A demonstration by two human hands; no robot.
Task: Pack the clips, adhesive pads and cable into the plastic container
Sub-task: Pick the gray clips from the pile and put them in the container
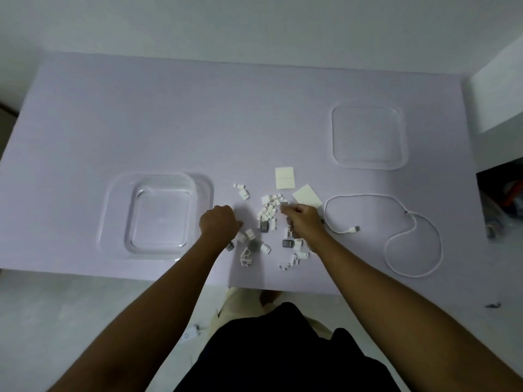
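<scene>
Several small white and grey clips (267, 210) lie scattered in the middle of the lilac table. Two pale adhesive pads (284, 178) sit just beyond them, one square and one tilted (307, 195). A white cable (413, 233) loops at the right. The clear plastic container (158, 215) stands empty at the left. My left hand (219, 224) is curled into a fist at the pile's left edge; what it holds is hidden. My right hand (302, 216) pinches a small clip at the pile's far right.
The container's clear lid (369, 137) lies flat at the back right. The table's front edge (169, 275) runs just before my body. A white shelf (498, 108) with cluttered things under it stands at the right.
</scene>
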